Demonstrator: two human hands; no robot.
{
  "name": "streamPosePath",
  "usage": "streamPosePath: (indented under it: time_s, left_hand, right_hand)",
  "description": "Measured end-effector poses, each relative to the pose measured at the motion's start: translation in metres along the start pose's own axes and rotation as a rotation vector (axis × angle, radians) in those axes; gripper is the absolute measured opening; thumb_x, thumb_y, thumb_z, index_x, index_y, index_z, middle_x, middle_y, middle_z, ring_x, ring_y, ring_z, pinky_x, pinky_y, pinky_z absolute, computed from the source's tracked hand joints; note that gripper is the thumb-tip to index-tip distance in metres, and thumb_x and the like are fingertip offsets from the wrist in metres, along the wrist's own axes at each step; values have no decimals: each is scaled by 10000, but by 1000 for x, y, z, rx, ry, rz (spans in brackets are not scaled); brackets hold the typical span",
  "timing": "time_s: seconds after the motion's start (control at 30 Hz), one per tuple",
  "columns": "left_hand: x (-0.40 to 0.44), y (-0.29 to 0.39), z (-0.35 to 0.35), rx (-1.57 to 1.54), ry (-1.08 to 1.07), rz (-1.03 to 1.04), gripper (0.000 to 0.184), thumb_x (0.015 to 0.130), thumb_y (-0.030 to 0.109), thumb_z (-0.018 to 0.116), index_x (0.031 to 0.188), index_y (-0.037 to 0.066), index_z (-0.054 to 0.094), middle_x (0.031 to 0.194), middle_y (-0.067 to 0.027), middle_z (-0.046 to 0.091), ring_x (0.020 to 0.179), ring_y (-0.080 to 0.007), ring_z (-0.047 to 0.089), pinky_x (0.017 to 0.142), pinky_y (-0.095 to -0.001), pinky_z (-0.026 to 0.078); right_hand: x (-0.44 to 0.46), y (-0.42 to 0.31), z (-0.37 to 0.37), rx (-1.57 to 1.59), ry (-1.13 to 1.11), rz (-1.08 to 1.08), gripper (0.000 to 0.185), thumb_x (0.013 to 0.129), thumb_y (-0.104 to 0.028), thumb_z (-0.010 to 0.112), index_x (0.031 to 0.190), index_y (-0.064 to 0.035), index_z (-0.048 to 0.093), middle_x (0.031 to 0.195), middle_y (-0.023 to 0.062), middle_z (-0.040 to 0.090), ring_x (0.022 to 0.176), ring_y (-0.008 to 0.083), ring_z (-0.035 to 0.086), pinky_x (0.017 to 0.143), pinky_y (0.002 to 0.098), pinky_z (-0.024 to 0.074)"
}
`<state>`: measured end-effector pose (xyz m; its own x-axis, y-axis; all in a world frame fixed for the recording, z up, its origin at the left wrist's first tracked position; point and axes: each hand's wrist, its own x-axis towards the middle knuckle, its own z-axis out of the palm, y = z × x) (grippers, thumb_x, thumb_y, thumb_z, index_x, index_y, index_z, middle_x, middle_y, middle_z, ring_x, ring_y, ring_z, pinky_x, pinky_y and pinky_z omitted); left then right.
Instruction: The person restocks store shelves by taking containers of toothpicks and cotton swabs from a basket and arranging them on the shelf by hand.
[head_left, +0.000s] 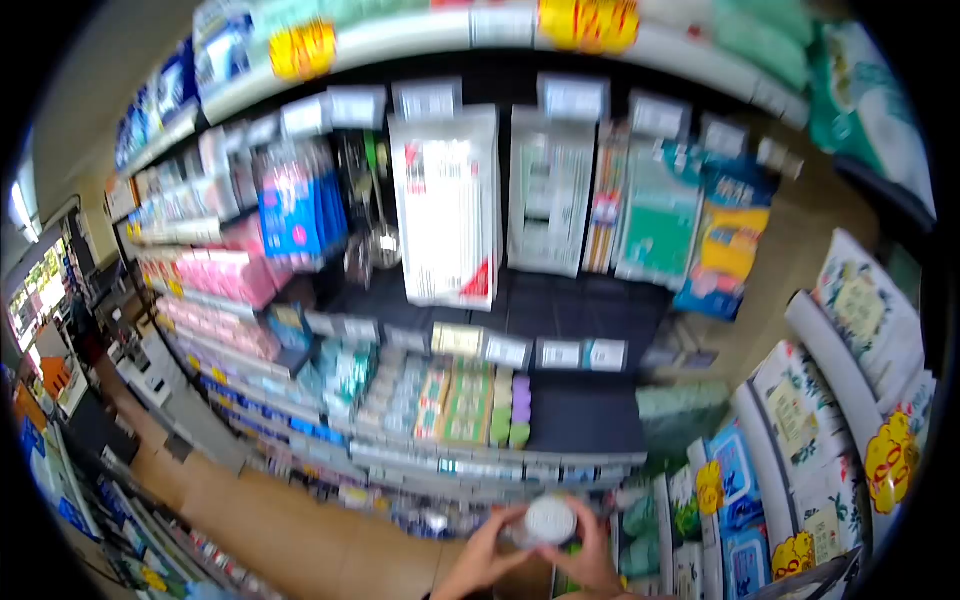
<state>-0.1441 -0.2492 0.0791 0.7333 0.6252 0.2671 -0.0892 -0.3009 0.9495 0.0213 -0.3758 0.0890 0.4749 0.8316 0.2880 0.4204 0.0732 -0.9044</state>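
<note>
Low in the view, in front of the shelves, a small round container with a white top (pixel 550 520) is held between both hands. My left hand (pixel 486 556) curls round its left side, thumb below it. My right hand (pixel 592 556) grips the right side, its thumb close to the other thumb. The container's lower part is hidden, and its label cannot be read. Beyond the hands, a shelf carries green and purple rolls (pixel 511 405) and several packs with a green pattern (pixel 465 400).
White packets of sticks (pixel 447 205) hang on hooks, with a teal pack (pixel 657 220) to their right. Pink packs (pixel 240 265) fill shelves at left. White floral packs (pixel 800 400) and blue packs (pixel 735 475) stand close at right. A tiled aisle floor (pixel 290 535) runs left.
</note>
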Motion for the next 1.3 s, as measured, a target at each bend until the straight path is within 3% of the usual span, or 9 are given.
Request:
streamPosePath:
  time_s: [0.17,0.33,0.57,0.63,0.73,0.87,1.03,1.1,1.3]
  left_hand:
    - [54,-5,-3,39,-2,-64,734,852,150,819,1476,8,459,1426,-190,562,1292,-287,579,1079,-395,471]
    - [117,-37,-17,238,-7,53,697,882,203,788,1455,-3,447,1454,-252,516,1352,-406,514,1108,-436,438]
    - [194,-56,-41,281,-62,-9,616,916,253,767,1427,16,516,1397,-205,591,1290,-329,592,1006,-403,511]
    - [205,-65,-44,252,-53,-39,594,918,262,763,1411,19,537,1404,-188,591,1270,-324,607,981,-395,521]
    - [219,-73,-50,269,-45,-20,576,920,258,759,1395,11,544,1385,-183,604,1243,-327,623,961,-394,526]
    - [233,-76,-60,239,-82,-81,544,928,292,742,1336,-24,571,1334,-205,622,1199,-364,632,966,-407,518]
    - [243,-65,-73,267,-110,-153,548,931,320,728,1297,-61,583,1305,-221,623,1163,-376,640,953,-416,519]
    - [244,-64,-76,271,-74,-131,522,915,300,761,1271,-50,610,1191,-235,676,1161,-354,651,961,-405,521]
    - [241,-78,-80,239,-29,-37,522,912,262,759,1312,-25,585,1281,-208,620,1105,-366,647,942,-407,531]
  right_hand:
    - [53,26,5,285,37,76,786,795,-154,879,1439,-1,455,1337,157,598,1260,235,591,1054,394,488]
    - [124,48,0,134,102,19,752,827,-113,841,1454,-21,436,1307,148,626,1191,225,640,987,370,533]
    - [248,114,-2,-14,252,-51,645,846,-108,829,1384,5,493,1254,157,664,1120,223,672,915,370,559]
    - [280,136,-6,-133,157,120,618,868,-157,817,1374,28,514,1308,184,630,1180,269,641,1011,396,510]
    - [324,188,4,-319,282,-224,603,850,-137,809,1361,28,535,1338,176,583,1264,284,569,1056,384,461]
    - [371,261,13,65,222,-239,543,861,-120,777,1346,-7,559,1351,143,564,1233,285,562,1035,387,460]
    - [389,277,21,69,133,-134,537,869,-116,760,1352,-8,553,1349,140,568,1232,280,563,1035,385,459]
    - [393,279,26,60,100,-110,534,872,-114,754,1355,-9,551,1349,139,570,1231,277,564,1035,384,458]
    - [394,281,28,71,17,-44,527,882,-109,734,1363,-10,544,1347,136,575,1230,270,565,1036,381,457]
